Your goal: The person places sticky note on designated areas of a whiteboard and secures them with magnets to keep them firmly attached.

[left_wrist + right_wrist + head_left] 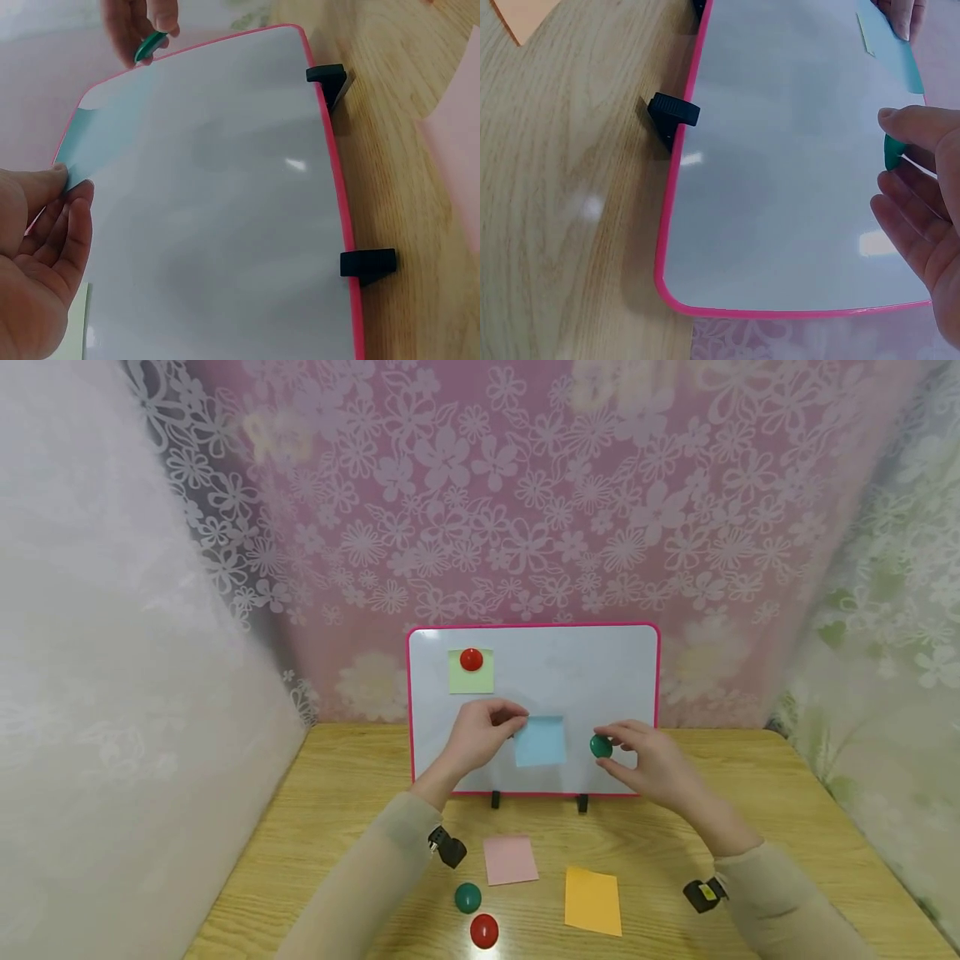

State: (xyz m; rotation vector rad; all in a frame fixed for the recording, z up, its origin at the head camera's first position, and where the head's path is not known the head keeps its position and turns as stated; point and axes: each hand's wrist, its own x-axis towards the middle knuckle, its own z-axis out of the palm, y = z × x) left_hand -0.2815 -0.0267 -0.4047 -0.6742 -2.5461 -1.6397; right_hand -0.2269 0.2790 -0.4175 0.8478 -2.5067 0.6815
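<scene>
My left hand (486,735) pinches the upper left corner of a blue sticky note (542,743) in front of a whiteboard (442,735) with a pink frame. In the left wrist view, thumb and fingers of that hand meet at the edge of the note (97,142). To the right of the note, my right hand (654,762) holds a round green magnet (601,746) between thumb and fingers. The right wrist view shows the magnet (893,151) edge-on, partly behind the thumb. Higher on the board, a red magnet (471,659) sits over a pale green note (461,684).
The board stands on small black feet (582,803) on a wooden table (360,768). Nearer to me lie a pink note (511,861), an orange note (592,901), a green magnet (468,898) and a red magnet (484,932). A flowered curtain (525,510) hangs behind.
</scene>
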